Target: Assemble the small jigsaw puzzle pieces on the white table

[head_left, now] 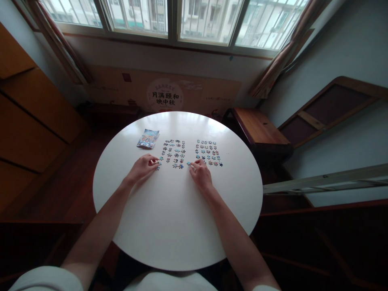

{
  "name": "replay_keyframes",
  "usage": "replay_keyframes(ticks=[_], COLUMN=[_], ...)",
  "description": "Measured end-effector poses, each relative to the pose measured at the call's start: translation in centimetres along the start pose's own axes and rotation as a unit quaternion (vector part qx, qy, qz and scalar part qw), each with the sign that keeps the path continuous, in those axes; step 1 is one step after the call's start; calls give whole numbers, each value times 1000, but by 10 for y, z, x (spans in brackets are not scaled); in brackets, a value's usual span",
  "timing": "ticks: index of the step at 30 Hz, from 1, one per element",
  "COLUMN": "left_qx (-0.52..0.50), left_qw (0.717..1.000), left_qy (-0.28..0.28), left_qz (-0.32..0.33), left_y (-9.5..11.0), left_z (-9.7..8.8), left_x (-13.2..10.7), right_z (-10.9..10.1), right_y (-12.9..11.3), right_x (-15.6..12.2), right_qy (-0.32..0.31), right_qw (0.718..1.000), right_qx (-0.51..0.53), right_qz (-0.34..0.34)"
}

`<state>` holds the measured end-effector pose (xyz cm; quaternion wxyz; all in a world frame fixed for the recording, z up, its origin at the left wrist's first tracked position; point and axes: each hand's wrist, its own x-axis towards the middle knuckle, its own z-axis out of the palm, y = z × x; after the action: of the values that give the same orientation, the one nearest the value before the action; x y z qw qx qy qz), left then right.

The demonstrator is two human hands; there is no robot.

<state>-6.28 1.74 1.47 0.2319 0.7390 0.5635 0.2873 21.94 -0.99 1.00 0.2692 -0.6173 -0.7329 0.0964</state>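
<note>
Head view: at a round white table [182,218], right hand [201,174] pinching a turquoise jigsaw piece [188,163], left hand [143,166] with fingertips at other pieces, grip unclear; just beyond, jigsaw pieces [203,151] in left and right blocks; far left, a printed packet [148,138]

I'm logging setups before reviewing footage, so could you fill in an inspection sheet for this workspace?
Surface: white round table, shiny toward the window side.
Job's things: small puzzle pieces in two groups of rough rows.
Clutter: a printed packet left of the pieces.
Hands: left hand at the left group's near-left corner, grip unclear; right hand, fingertips at a light-blue piece.
Cables: nothing seen for certain.
Surroundings: windows ahead, wooden bench at right.
</note>
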Motion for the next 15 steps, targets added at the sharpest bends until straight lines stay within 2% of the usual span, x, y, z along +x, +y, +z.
replay_keyframes(ticks=[15], left_qx=[1], left_qw=[1000], left_qy=[-9], left_qz=[11], left_y=[4], left_z=[-2], left_x=[-1], right_z=[2], right_y=[2], right_x=[0], right_qy=[-14], right_qw=[1000], right_qx=[-6], right_qz=[-25])
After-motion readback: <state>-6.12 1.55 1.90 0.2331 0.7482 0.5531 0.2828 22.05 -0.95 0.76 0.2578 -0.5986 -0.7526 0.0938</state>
